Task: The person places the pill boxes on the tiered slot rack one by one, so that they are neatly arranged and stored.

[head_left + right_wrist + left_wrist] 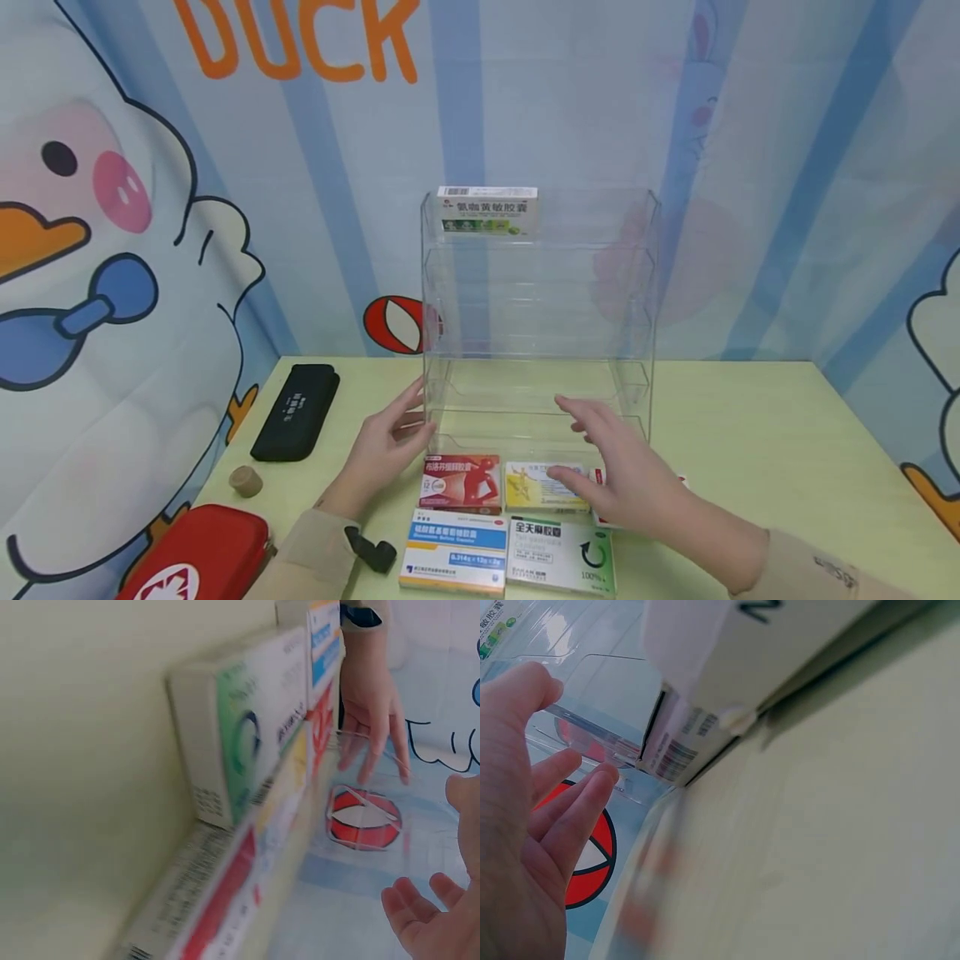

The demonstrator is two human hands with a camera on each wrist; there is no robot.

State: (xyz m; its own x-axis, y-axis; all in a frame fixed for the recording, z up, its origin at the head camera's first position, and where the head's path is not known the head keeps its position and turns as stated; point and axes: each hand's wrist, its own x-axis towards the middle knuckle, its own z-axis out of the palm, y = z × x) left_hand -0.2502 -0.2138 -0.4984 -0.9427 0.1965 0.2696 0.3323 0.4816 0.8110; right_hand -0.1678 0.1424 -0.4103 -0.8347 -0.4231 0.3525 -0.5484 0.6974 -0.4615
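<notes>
A clear acrylic tiered rack [540,387] stands on the table, with a white and green medicine box [487,211] on its top tier. My left hand [386,450] is at the rack's lower left side, fingers fairly straight, the fingertips right at its edge. Over the row of boxes before the rack hovers my right hand [626,467], fingers spread and nothing held. Beneath it, a yellow and white box [543,486] is partly covered, and a red and white box [217,900] is mostly hidden in the head view. A red box [461,482] lies beside the yellow one.
Nearer me lie a blue and white box [453,550] and a green and white box [561,554]. On the left are a black case [296,412], a small cork-like stub [245,481] and a red pouch [202,550]. A printed curtain [540,100] hangs behind the table.
</notes>
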